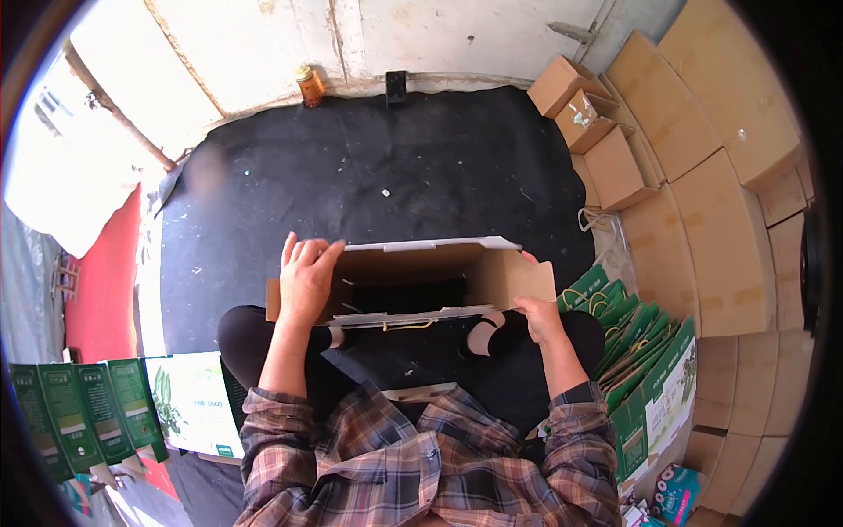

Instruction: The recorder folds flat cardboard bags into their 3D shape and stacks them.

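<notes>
Across my lap I hold an unfolded cardboard gift box [492, 272], brown inside with a pale outer edge and a yellow cord handle on its near side. Its top faces me, and dark shows through where the bottom would be. My left hand [307, 279] grips the left end, fingers over the far rim and wrist across the near one. At the other end, my right hand [538, 318] pinches the near corner beside a flap that sticks outward. Part of the right fingers is hidden behind the cardboard.
Green boxes with cord handles [628, 342] stand packed at my right, before stacked brown cartons [720, 237]. At my left is a row of green printed cardboard [83, 417]. A black cloth [378, 167] covers the floor; an orange jar [309, 88] stands by the far wall.
</notes>
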A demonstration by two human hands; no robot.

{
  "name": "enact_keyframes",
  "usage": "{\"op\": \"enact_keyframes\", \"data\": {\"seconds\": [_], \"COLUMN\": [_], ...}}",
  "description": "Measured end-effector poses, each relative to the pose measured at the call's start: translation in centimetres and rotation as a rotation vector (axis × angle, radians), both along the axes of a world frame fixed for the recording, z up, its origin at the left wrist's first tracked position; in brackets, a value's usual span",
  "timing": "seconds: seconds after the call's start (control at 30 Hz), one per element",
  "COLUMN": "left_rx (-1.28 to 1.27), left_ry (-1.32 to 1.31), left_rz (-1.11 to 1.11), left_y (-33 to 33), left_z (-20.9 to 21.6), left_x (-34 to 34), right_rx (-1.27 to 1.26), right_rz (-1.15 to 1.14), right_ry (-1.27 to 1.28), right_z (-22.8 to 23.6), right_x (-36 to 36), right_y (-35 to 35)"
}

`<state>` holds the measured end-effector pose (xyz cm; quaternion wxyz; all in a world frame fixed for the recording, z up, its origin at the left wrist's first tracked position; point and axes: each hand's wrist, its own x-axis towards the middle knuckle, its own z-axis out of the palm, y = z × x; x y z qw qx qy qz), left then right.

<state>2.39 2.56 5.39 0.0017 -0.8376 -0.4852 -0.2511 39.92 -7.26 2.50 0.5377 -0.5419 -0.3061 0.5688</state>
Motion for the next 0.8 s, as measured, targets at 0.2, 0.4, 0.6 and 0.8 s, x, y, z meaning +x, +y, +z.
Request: {"op": "enact_keyframes", "data": {"seconds": [0.2, 0.4, 0.6, 0.8], "left_rx": [-0.227, -0.249, -0.252, 0.298], "left_ry": [0.040, 0.164, 0.197, -0.051], "left_rz": [-0.163, -0.122, -0.126, 0.047], "left_y": [-2.4, -2.5, -2.6, -5.2], "left_z": [-0.3, -0.7, -0.6, 3.1], "left_x": [-0.8, -0.7, -0.8, -1.7], "right_rx": [0.029, 0.158, 0.239, 0.171], "right_rz": [0.003, 0.106, 0.444, 0.480], "right_ry": [-0.069, -0.256, -0.628, -0.762], "right_z": [-0.8, 0.6, -0.4, -0.4], "right_x": [0.5, -1.4, -0.7, -1.3], "right_y": [-0.2, -0.4, 0.5, 0.6]}}
